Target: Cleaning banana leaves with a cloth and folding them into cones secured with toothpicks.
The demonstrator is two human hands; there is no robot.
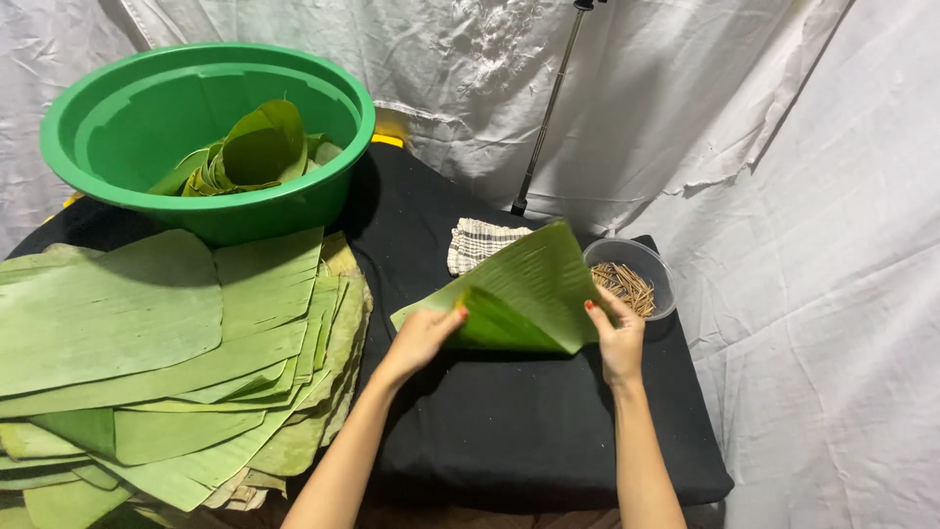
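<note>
Over the black-covered table [509, 431], I watch both forearms reach forward: the left hand [423, 338] and right hand [619, 338] each pinch an edge of a folded banana leaf [519, 294], held curled above the cloth near the far right corner, beside a clear bowl of sticks [634, 277].

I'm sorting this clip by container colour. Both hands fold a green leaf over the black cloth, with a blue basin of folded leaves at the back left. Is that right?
Not quite: the basin is green, not blue, as the head view shows. The rest holds: the left hand and right hand fold a green leaf over the black cloth, and folded leaves lie in the basin at the back left.
</note>
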